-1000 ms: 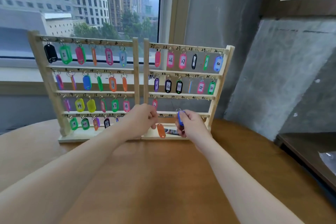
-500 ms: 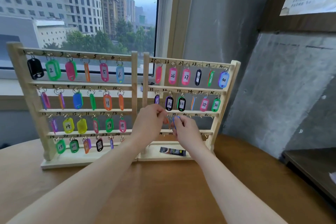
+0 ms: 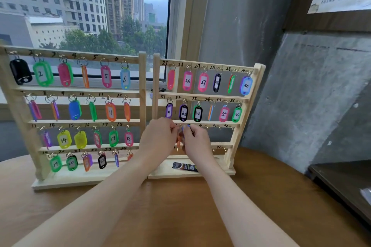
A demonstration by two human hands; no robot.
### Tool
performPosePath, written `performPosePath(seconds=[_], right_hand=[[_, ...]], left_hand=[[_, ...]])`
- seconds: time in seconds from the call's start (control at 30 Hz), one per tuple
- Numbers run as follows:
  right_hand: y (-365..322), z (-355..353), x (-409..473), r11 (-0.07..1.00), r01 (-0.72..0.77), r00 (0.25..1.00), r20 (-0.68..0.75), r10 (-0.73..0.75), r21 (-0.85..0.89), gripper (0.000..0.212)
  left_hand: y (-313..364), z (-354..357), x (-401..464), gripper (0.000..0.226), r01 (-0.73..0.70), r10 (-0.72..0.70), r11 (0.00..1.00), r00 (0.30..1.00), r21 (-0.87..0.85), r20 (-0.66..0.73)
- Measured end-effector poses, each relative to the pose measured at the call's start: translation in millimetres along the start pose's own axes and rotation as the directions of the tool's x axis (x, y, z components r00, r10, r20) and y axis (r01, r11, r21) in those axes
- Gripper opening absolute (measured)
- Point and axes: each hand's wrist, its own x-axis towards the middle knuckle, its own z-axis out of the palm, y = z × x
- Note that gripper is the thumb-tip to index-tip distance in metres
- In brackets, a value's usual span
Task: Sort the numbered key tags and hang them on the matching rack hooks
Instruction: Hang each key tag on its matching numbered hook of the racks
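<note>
Racks: the left rack (image 3: 80, 89) and the right rack (image 3: 202, 96) are pale, unpainted wood, matt, with numbers handwritten in black ink.
Key tags: glossy coloured plastic, e.g. the green tag 2 (image 3: 42, 73) and the pink tag 27 (image 3: 203, 82), each with a white paper label (some are seen edge-on, so their labels are hidden).
Rings and hooks: thin shiny metal, as on the ring (image 3: 104, 62) over tag 5.
Tabletop (image 3: 180, 210): brown, smooth, low sheen.
Wall (image 3: 313, 94), right: grey, rough, mottled, like bare concrete.
Packet (image 3: 184, 166) on the right rack's base: dark, glossy wrapper.
</note>
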Motion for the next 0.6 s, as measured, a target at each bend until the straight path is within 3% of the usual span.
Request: performPosePath(seconds=[0.27,0.4,0.5,0.6], right_hand=[[9,9,-1,0.988,-0.149,0.989,-0.003,0.149,0.027,0.035],[9,2,-17,0.987,-0.163,0.985,0.052,0.164,-0.009,0.040],[13,-13,-37,0.971,-0.226,0.968,0.098,0.233,-0.078,0.039],[23,-36,-67,0.933,-0.321,0.934,0.105,0.340,-0.165,0.032]], left_hand=[[-12,-4,-18,0.028,0.068,-0.068,0.998,0.996,0.007,0.049],[-13,-7,-38,0.023,0.119,-0.109,0.991,0.986,-0.068,0.130],[-12,-7,-59,0.024,0.142,-0.123,0.984,0.979,-0.111,0.162],[-7,-5,-83,0.020,0.250,-0.188,0.940,0.948,-0.233,0.258]])
